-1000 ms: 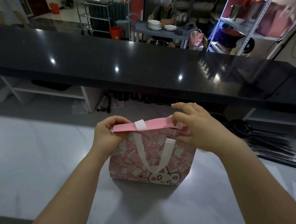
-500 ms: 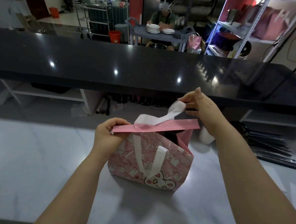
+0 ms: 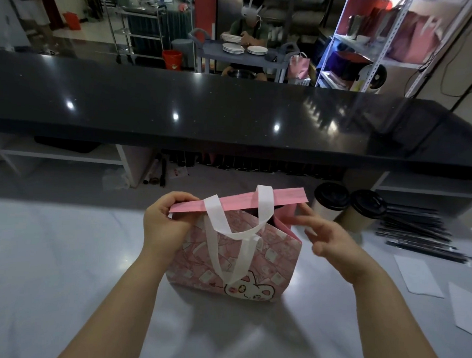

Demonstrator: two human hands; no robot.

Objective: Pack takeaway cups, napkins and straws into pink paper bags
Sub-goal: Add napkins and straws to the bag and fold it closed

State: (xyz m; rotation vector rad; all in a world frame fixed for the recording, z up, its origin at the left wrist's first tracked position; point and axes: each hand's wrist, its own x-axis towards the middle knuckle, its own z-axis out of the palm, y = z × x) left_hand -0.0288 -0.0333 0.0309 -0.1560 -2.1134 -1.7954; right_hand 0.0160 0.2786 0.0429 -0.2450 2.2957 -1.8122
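a view down onto a pale, glossy counter, described from left to right. the left hand has its fingers and thumb pinched together on the left end of the folded pink top edge of a pink paper bag. the bag stands upright in the middle of the counter, printed with a cartoon animal face, its mouth partly open on the right. two white ribbon handles flop loosely over the front. it looks light, thin and easily creased, so the stiffer folded rim or the handles seem the safest places to hold it. the right hand is at the bag's right rim, fingers spread apart and gripping nothing, fingertips just touching or just beside the edge. just beyond, two takeaway cups with black lids stand side by side; probably light and crushable, best held around the body. further right lie a pile of dark wrapped straws and flat white napkins.
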